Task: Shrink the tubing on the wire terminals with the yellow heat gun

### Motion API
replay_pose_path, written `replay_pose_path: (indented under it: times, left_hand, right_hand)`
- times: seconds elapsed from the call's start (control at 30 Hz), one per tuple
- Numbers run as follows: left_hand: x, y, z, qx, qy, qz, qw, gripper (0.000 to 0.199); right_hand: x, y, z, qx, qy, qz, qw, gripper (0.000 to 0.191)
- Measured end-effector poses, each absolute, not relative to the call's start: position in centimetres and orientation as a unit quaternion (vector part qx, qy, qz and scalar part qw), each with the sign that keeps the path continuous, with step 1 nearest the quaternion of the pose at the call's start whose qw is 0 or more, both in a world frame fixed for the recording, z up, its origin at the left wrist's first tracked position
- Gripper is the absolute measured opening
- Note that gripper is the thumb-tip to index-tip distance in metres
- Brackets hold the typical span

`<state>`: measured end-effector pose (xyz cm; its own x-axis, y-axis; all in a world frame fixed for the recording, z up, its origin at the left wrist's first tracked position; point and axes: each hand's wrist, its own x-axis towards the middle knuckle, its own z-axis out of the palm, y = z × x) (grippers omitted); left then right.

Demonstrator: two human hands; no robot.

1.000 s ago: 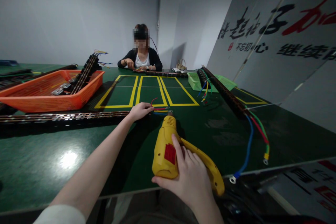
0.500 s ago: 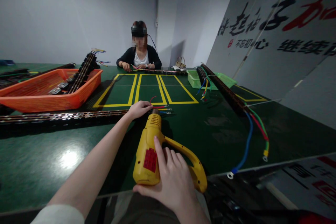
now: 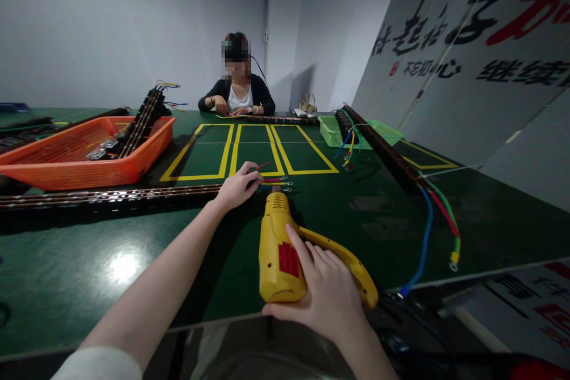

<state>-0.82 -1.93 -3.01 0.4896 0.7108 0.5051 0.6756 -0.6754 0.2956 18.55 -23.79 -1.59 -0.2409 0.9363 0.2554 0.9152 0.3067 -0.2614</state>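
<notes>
A yellow heat gun [image 3: 281, 255] is in my right hand [image 3: 327, 288], which wraps around its body from the right. Its nozzle points away from me, close to several coloured wires [image 3: 278, 180] with ring terminals on their ends. My left hand [image 3: 240, 185] pinches at these wires, and a thin red wire [image 3: 264, 164] sticks out beyond its fingertips. From under that hand a long black busbar-like strip [image 3: 111, 196] with copper-coloured lines runs off to the left along the table. My left fingers partly hide where the wires leave the strip.
An orange basket [image 3: 146, 169] holding similar strips stands at left. At right, a green basket [image 3: 329, 138] supports a long dark strip [image 3: 383, 151] whose blue, red and green wires hang near the table edge. Across the green table [image 3: 356, 237] sits another person [image 3: 240, 95], hands on a strip.
My right hand has carried the heat gun to the right, its nozzle now by the wire ends. My left hand has shifted slightly, fingers more raised and bent over the wires.
</notes>
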Motion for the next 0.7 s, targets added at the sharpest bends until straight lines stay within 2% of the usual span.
replay_pose_path:
  times: [0.5,0.7]
  left_hand:
    - [-0.8,-0.6,-2.8,0.888,0.397,0.214,0.09,0.037]
    - [-1.0,0.8,-3.4,0.862,0.389,0.253,0.205,0.038]
  right_hand:
    - [19.3,-24.0,-2.3,-0.581,-0.785,-0.046,0.209,0.12]
    - [18.3,-24.0,-2.7,-0.574,-0.781,-0.095,0.226,0.119]
